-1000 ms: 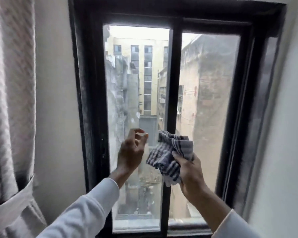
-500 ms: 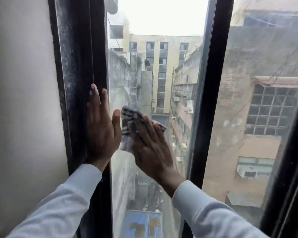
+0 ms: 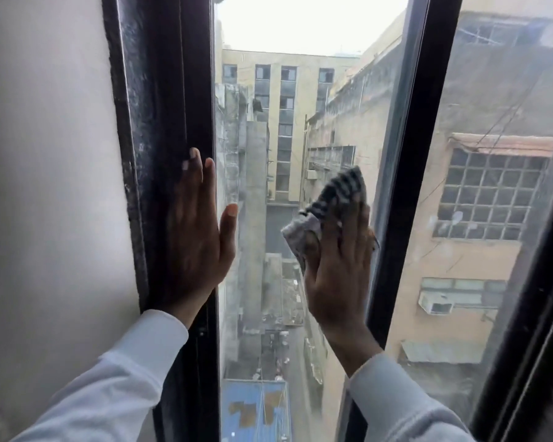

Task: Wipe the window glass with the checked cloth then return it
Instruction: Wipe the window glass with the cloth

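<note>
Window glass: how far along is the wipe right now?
Done: the checked cloth is picked up. In hand: the right hand presses it flat on the left pane beside the centre bar, while the left hand braces on the frame. Left: the hazy right pane, then returning the cloth.

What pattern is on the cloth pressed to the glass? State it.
Dark and pale checks and stripes on the checked cloth, under the right hand; head view.

Dusty window glass in black frame, 2 panes. Checked cloth pressed against left pane under right hand; left hand flat on frame edge.
</note>
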`<state>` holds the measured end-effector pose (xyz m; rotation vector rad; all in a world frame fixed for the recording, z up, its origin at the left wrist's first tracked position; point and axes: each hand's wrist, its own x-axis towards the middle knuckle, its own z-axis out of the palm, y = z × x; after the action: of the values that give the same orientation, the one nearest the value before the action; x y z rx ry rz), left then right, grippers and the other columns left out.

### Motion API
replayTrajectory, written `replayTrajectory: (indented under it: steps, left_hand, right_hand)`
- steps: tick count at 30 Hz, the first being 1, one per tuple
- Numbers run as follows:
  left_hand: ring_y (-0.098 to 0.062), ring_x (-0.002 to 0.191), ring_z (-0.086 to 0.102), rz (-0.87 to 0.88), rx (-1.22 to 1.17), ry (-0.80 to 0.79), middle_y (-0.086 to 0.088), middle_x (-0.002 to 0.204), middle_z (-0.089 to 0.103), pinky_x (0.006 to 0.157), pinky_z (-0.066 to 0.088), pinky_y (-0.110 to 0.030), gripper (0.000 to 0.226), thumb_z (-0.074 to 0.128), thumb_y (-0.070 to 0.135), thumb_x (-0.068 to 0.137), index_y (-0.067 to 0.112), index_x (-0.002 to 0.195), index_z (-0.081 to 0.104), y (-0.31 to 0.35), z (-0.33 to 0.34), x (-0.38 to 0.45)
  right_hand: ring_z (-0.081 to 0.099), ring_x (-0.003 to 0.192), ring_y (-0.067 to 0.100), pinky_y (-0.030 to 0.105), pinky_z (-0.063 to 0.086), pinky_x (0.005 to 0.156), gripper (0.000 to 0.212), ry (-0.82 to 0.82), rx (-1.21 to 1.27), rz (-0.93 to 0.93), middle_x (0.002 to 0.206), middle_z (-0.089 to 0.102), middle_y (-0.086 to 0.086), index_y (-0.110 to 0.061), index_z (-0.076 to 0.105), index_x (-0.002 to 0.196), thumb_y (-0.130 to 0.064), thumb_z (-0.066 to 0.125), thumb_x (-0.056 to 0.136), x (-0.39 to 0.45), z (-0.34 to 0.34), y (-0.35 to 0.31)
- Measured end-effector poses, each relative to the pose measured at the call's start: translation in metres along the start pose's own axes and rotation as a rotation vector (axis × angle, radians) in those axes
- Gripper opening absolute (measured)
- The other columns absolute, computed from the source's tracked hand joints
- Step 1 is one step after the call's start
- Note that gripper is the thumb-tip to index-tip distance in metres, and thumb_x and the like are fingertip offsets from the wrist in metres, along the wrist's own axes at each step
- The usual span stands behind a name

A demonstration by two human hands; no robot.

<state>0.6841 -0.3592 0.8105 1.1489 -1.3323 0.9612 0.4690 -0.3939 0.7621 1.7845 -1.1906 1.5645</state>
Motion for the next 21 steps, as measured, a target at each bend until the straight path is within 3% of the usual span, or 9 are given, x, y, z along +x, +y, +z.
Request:
replayTrajectory:
  steps: [2,4,6,8,11,13,16,19,21]
  left_hand:
    - [-0.022,0.175,0.01,-0.041,0.065,-0.01,-0.012,0.186,0.013,0.141,0.009,-0.042,0.069,0.029,0.045,0.117,0.013,0.176,0.017,0.005,0.0,-0.001]
    - [-0.02,0.175,0.008,-0.066,0.104,-0.01,-0.008,0.187,0.011,0.141,0.004,-0.042,0.07,0.025,0.05,0.116,0.018,0.177,0.016,0.009,0.0,-0.001]
    - [-0.019,0.175,0.006,-0.065,0.094,-0.004,-0.009,0.187,0.012,0.141,0.005,-0.043,0.069,0.027,0.048,0.115,0.018,0.177,0.017,0.01,-0.002,-0.002]
    - [-0.019,0.175,0.005,-0.076,0.065,0.005,-0.01,0.187,0.013,0.141,0.006,-0.042,0.07,0.031,0.045,0.113,0.017,0.176,0.018,0.011,-0.003,-0.003]
    - [-0.022,0.175,0.007,-0.103,0.036,0.014,-0.008,0.187,0.012,0.141,0.006,-0.04,0.071,0.034,0.045,0.112,0.018,0.176,0.018,0.013,-0.005,-0.001]
    - [-0.024,0.175,0.01,-0.091,0.025,0.013,-0.007,0.187,0.013,0.141,0.011,-0.046,0.071,0.032,0.049,0.113,0.019,0.176,0.019,0.014,-0.006,-0.001]
    - [-0.023,0.174,0.012,-0.043,0.012,0.003,-0.004,0.187,0.012,0.138,0.019,-0.056,0.072,0.032,0.052,0.113,0.02,0.176,0.021,0.011,-0.005,-0.003]
    - [-0.025,0.174,0.013,-0.072,-0.039,-0.011,-0.007,0.187,0.013,0.137,0.018,-0.059,0.072,0.04,0.05,0.112,0.017,0.175,0.024,0.013,-0.006,-0.002]
    - [-0.028,0.174,0.016,-0.076,-0.064,-0.018,-0.009,0.185,0.022,0.137,0.019,-0.059,0.067,0.046,0.045,0.112,0.014,0.17,0.034,0.028,-0.006,-0.002]
  right_hand:
    - [-0.006,0.171,0.034,0.054,0.007,0.138,0.088,-0.121,-0.016,0.064,0.183,-0.009,0.01,-0.022,-0.002,0.173,-0.045,0.055,0.11,-0.049,-0.003,-0.008]
    - [-0.015,0.17,0.03,0.049,-0.003,0.139,0.084,-0.232,-0.039,-0.185,0.183,-0.006,0.009,-0.026,0.007,0.173,-0.056,0.052,0.109,-0.056,0.001,-0.017]
    - [-0.009,0.171,0.025,0.043,-0.002,0.139,0.075,-0.201,-0.092,-0.417,0.182,0.012,0.006,-0.029,0.025,0.171,-0.061,0.05,0.108,-0.003,0.0,-0.012]
    - [0.011,0.171,0.027,0.045,0.014,0.138,0.068,-0.061,-0.071,-0.33,0.18,0.023,0.003,-0.031,0.035,0.168,-0.061,0.051,0.109,0.046,-0.007,0.009]
    - [0.019,0.169,0.031,0.052,0.026,0.135,0.064,0.024,-0.065,-0.081,0.181,0.021,0.005,-0.026,0.037,0.168,-0.044,0.058,0.111,0.011,-0.021,0.029]
    - [0.026,0.166,0.036,0.06,0.035,0.129,0.065,-0.118,-0.072,-0.256,0.178,0.028,0.01,-0.019,0.044,0.165,-0.028,0.069,0.106,-0.043,-0.018,0.022]
    - [0.044,0.158,0.035,0.052,0.046,0.123,0.064,-0.132,-0.121,-0.583,0.17,0.047,0.01,-0.016,0.052,0.16,-0.018,0.075,0.101,-0.018,-0.011,0.016]
    - [0.042,0.154,0.033,0.046,0.043,0.117,0.067,-0.029,-0.103,-0.291,0.171,0.044,0.009,-0.018,0.046,0.164,-0.011,0.07,0.102,0.029,-0.025,0.02]
    - [0.042,0.15,0.034,0.048,0.048,0.114,0.067,-0.013,-0.113,-0.134,0.167,0.041,0.007,-0.017,0.046,0.164,-0.01,0.07,0.102,0.011,-0.039,0.027]
